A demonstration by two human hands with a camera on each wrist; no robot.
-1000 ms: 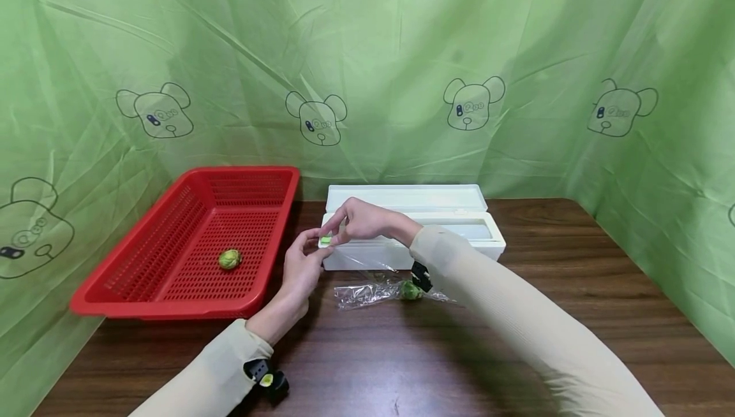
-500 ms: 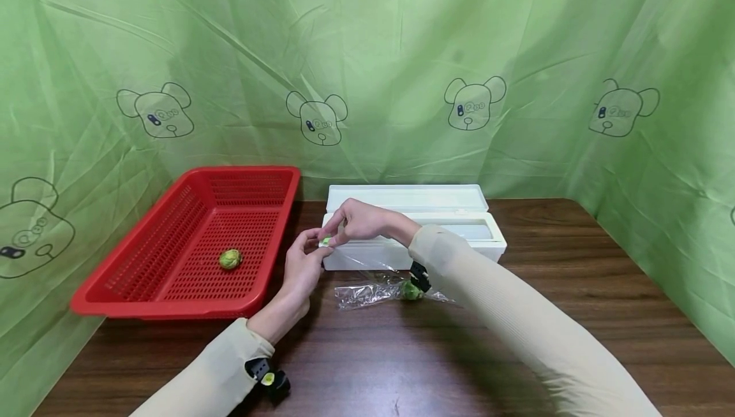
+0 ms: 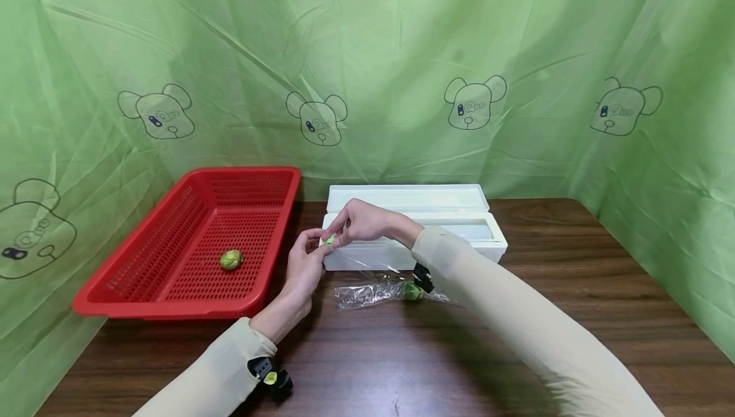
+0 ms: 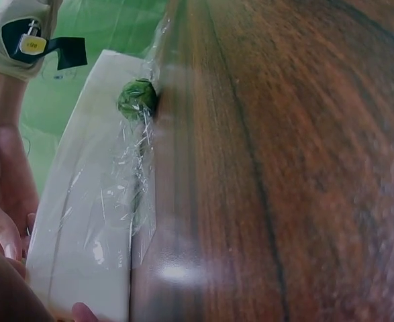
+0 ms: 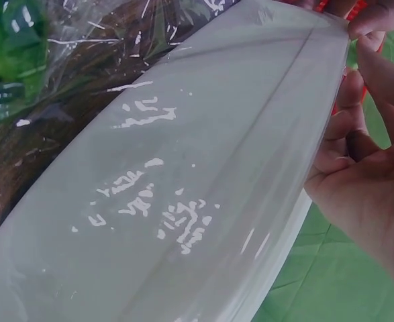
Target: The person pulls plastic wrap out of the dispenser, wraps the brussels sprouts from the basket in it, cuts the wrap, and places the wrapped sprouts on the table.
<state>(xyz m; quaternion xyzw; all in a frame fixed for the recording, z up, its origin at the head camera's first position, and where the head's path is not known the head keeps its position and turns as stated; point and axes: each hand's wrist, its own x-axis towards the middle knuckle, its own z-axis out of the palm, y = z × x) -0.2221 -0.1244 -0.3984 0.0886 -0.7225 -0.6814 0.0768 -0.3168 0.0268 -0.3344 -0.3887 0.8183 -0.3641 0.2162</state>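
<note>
Across dark wood counter (image 3: 367, 366), past a Brussels sprout (image 3: 411, 290) in clear film (image 3: 358, 296), to the white cling-film dispenser (image 3: 396, 254): clasping its left end with left grip (image 3: 302, 269), pinching green slider (image 3: 330, 240) with right grip (image 3: 366, 220). Shifted slightly rightward since half a second ago; apparently only starting to cut.

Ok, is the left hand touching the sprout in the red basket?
Apart: the head view shows the right wall of the basket between the left hand and the sprout.

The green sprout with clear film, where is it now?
In the head view, right of centre, the green sprout lies on the table in front of the white box, with clear film over it.
</note>
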